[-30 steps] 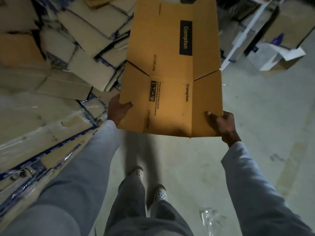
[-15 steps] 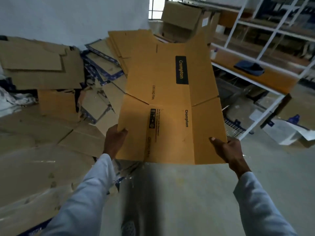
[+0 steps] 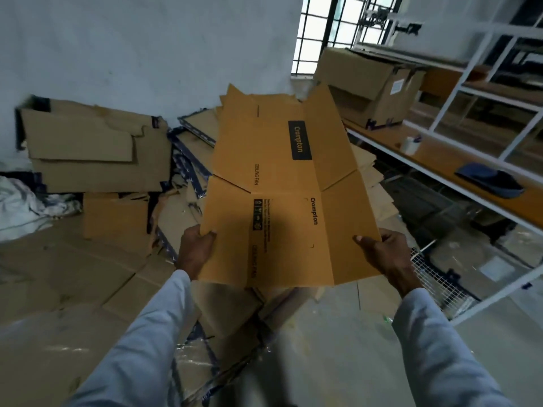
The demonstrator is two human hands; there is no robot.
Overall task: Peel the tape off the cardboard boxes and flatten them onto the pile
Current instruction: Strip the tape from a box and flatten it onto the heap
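Already flat, the box [image 3: 282, 201] is held out over the pile [image 3: 97, 277], not yet dropped.
Left hand [image 3: 194, 251] pinches its near-left corner and right hand [image 3: 385, 254] clamps its near-right edge; no tape shows on it. Since the earlier frames the view has lifted, and the box now hangs farther out, towards the far boxes [image 3: 94, 151].
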